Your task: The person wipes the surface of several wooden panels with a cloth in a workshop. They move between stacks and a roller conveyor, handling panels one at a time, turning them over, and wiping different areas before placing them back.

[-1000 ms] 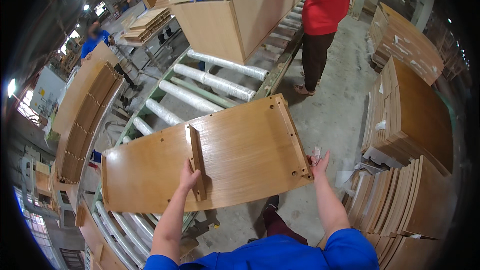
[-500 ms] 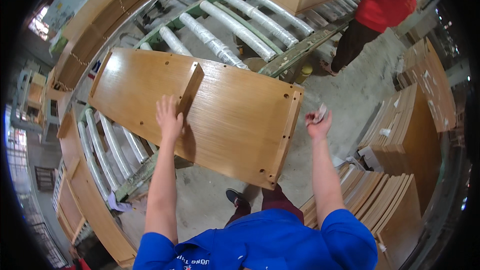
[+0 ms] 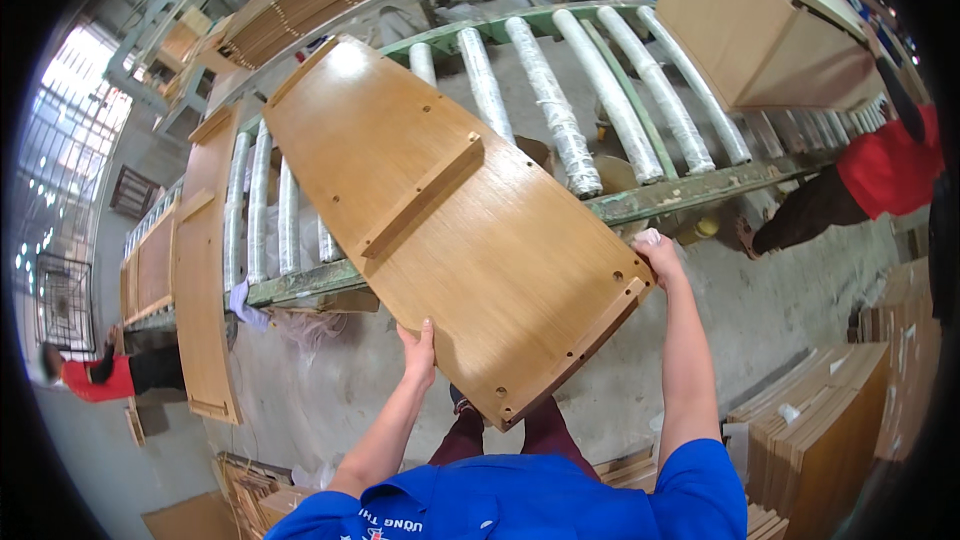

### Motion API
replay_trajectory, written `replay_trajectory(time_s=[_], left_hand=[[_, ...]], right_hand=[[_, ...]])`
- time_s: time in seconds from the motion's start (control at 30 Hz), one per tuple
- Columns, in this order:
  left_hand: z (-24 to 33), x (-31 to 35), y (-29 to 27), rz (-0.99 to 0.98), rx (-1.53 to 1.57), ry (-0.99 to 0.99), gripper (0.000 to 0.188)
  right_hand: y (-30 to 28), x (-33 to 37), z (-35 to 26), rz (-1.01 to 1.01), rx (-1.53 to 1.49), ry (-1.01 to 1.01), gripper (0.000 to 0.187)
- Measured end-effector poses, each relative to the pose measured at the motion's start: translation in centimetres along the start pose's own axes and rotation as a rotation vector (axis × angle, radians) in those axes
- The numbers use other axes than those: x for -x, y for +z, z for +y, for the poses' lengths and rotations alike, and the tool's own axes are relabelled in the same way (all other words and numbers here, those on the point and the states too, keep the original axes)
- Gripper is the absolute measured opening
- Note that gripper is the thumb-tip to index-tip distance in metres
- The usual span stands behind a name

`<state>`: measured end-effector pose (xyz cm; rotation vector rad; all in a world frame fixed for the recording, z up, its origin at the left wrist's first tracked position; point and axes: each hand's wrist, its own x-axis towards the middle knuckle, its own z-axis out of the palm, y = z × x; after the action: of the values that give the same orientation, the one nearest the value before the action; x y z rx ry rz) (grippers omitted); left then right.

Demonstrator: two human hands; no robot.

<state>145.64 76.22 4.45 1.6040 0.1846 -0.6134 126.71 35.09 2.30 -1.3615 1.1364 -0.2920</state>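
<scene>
A varnished wooden panel [image 3: 500,250] lies slantwise over the rollers, its near end jutting out toward me. It has drilled holes, a narrow cross strip [image 3: 425,195] on its face and another strip along the near end. My left hand [image 3: 418,352] grips the panel's left long edge, thumb on top and fingers hidden beneath. At the near right corner, my right hand [image 3: 660,258] is closed round a crumpled white piece [image 3: 650,237], cloth or paper, and rests against the panel's edge.
A green-framed conveyor [image 3: 620,202] with plastic-wrapped rollers runs across. Another long panel [image 3: 205,280] lies at left. A large wooden box [image 3: 765,30] stands on the rollers at far right, beside a person in red [image 3: 890,165]. Another person [image 3: 100,375] is at left. Stacked boards [image 3: 815,410] stand at right.
My left hand moved from the cross strip to the panel's left edge. My right hand came in to the near right corner with the white piece. The view swung, and the panel appears turned.
</scene>
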Motion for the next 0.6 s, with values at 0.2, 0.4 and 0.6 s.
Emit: replay_trajectory(time_s=[0.2, 0.4, 0.6], left_hand=[[0.1, 0.0, 0.0, -0.063, -0.040, 0.009, 0.067], [0.6, 0.1, -3.8, -0.139, -0.141, 0.035, 0.067], [1.6, -2.1, -6.6, -0.327, -0.363, 0.121, 0.068]], right_hand=[[-0.9, 2.7, 1.1, 0.259, 0.356, -0.233, 0.037], [0.5, 11.5, 5.6, 0.395, 0.273, -0.198, 0.036], [3.4, 23.0, 11.4, 0.617, 0.061, -0.149, 0.029]])
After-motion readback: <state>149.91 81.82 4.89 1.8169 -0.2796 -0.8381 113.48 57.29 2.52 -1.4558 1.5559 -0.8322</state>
